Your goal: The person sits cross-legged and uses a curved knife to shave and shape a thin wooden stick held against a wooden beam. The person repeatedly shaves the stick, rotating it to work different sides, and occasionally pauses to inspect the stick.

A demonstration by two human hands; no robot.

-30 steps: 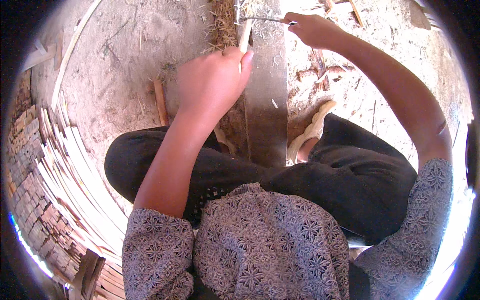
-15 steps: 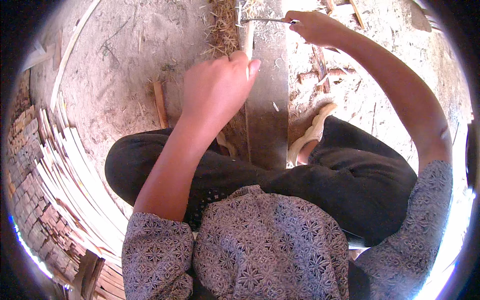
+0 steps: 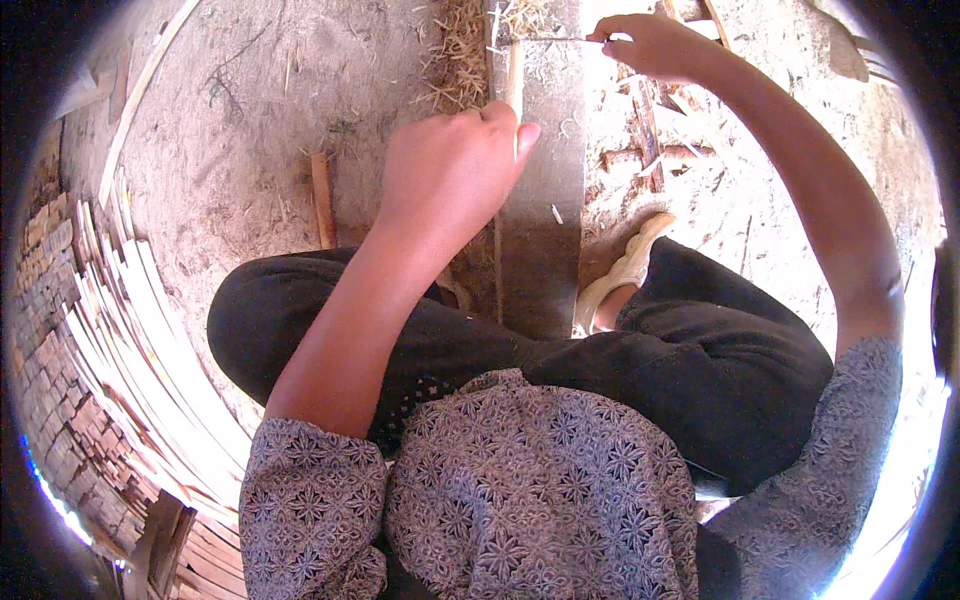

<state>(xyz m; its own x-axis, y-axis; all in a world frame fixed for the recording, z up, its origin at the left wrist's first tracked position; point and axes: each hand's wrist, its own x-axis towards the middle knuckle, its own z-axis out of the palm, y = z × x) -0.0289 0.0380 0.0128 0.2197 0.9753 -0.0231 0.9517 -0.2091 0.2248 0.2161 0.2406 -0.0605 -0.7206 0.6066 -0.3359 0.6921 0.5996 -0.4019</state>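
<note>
My left hand is closed round a pale wooden stick, its thumb along the near end. The stick points away from me over a grey wooden plank. At the far right of the plank my right hand pinches the end of a thin knife. The blade reaches left across the plank and meets the far part of the stick. Curled pale shavings lie just beyond the blade. The stick's near end is hidden inside my left fist.
A heap of shavings lies left of the plank. Long pale strips are stacked at the left, beside a brick-like surface. A short brown wood piece lies on the floor. My sandalled foot rests right of the plank.
Both hands have shifted slightly to the right, with the stick and the knife. The blade still crosses the stick's far part.
</note>
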